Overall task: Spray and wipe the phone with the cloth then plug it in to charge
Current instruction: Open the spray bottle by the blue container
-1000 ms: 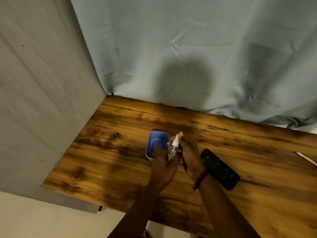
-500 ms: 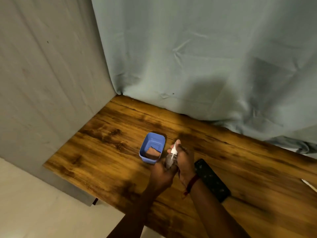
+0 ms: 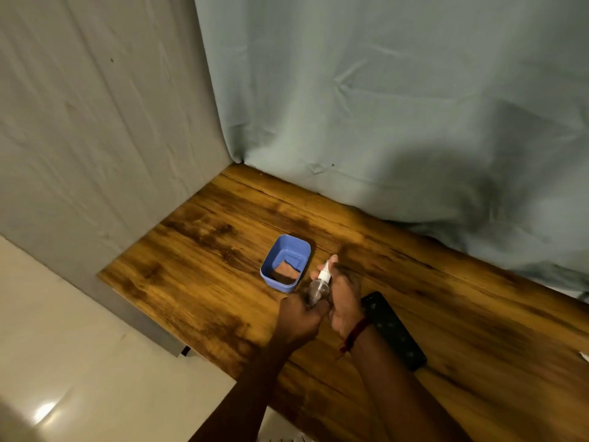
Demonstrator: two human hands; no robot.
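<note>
1. Work surface: a wooden tabletop [image 3: 446,298] with dark grain runs from the centre of the frame to the lower right. A pale blue-grey curtain [image 3: 382,106] hangs behind it across the upper right, and a grey wall panel [image 3: 95,138] fills the upper left. Light floor tiles [image 3: 79,362] show at the lower left.

2. Spray bottle [image 3: 318,287]: a small clear bottle with a white nozzle, held above the table just below the centre of the frame, tilted with the nozzle toward the upper right.

3. Left hand [image 3: 299,317]: fingers closed round the lower body of the spray bottle, gripping it from the lower left.

4. Right hand [image 3: 342,298]: wrapped against the right side of the bottle, one fingertip up beside the white nozzle. The two hands are together, touching around the bottle. A red thread band [image 3: 355,333] sits on the right wrist.

5. Phone [image 3: 395,333]: a black handset lying flat on the tabletop, right of the hands, its upper end partly hidden behind the right wrist. Neither hand holds it.

6. Blue container [image 3: 275,253]: an open rectangular plastic tub standing on the table, just up and left of the hands. A folded brownish cloth [image 3: 285,270] lies on its bottom.

7. Right edge of the frame: a small white item [image 3: 585,356] on the table, too cropped to identify.
</note>
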